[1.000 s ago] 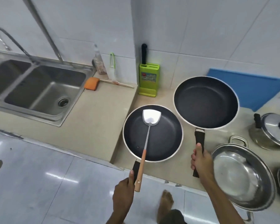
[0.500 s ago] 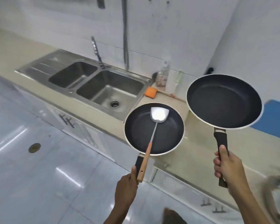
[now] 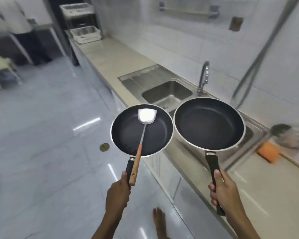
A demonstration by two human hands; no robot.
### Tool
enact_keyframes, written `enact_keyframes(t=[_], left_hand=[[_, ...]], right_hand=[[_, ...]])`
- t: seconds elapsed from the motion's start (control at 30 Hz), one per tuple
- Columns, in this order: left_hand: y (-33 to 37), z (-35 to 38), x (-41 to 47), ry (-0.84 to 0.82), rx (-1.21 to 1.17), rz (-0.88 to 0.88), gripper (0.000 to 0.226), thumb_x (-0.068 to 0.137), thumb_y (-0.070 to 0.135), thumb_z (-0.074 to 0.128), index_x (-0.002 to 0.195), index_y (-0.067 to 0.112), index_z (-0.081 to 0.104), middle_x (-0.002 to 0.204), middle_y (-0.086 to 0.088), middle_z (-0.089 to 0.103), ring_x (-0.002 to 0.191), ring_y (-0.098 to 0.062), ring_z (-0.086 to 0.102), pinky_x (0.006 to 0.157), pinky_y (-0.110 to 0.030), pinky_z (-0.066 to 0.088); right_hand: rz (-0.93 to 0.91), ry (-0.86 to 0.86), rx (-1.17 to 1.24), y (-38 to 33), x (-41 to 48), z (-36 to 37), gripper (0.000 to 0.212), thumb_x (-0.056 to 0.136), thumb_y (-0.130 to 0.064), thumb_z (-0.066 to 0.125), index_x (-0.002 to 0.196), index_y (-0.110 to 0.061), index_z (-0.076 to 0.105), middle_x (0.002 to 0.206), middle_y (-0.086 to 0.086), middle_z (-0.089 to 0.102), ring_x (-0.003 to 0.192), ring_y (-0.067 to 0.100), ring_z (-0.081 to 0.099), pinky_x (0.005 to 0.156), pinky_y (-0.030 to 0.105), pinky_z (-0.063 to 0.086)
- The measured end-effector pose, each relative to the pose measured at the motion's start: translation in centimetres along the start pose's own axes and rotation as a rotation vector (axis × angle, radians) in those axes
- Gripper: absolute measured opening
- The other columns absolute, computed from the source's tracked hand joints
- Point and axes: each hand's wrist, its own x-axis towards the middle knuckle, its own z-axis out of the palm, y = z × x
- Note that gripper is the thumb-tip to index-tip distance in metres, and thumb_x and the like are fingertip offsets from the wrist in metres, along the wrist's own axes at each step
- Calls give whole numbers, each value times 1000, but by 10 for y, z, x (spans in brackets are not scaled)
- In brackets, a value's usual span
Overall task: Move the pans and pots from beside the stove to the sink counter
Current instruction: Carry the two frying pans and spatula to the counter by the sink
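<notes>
Now our left hand (image 3: 117,194) clamps the small pan (image 3: 155,135) and spatula (image 3: 141,133) handles; our right hand (image 3: 224,192) grips the large pan (image 3: 209,123) near the sink (image 3: 166,94).

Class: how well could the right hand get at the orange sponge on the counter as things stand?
Probably not yet. The right hand is closed around the handle of the larger frying pan, so it has no free fingers. Nothing lies between it and the orange sponge on the counter.

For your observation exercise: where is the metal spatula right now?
In the head view, the spatula lies in the smaller pan held by the left hand, left of the larger pan.
</notes>
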Motion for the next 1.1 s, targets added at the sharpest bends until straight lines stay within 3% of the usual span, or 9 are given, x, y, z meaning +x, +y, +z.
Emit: enact_keyframes(t=[0.3, 0.43, 0.77, 1.1], left_hand=[[52, -90, 190, 229, -74, -214, 76, 101, 61, 23, 68, 8, 67, 60, -8, 65, 52, -24, 60, 46, -28, 43], [71, -116, 278, 263, -96, -305, 77, 101, 62, 22, 69, 6, 65, 65, -12, 67, 57, -25, 61, 48, -28, 44], [140, -180, 551, 219, -75, -173, 76, 103, 60, 22, 63, 9, 63, 57, -6, 62, 50, -22, 56, 46, -25, 41], [244, -224, 812, 108, 11, -28, 75, 102, 60, 23, 61, 10, 62, 56, -6, 62, 51, -21, 58, 47, -26, 43]], right_hand=[[32, -214, -49, -95, 173, 177, 28, 106, -35, 43, 89, -15, 53, 54, 4, 47, 38, 16, 36, 39, 24, 32], [9, -252, -73, -125, 243, 250, 26, 106, -35, 44, 89, -21, 60, 51, 5, 49, 37, 18, 37, 39, 24, 33], [2, -206, -22, -191, 407, 452, 25, 106, -29, 44, 90, -30, 64, 53, 5, 46, 34, 15, 33, 37, 22, 34], [73, -60, 23, -269, 548, 620, 21, 106, -31, 43, 102, -25, 63, 53, 3, 47, 37, 15, 36, 37, 24, 34]])
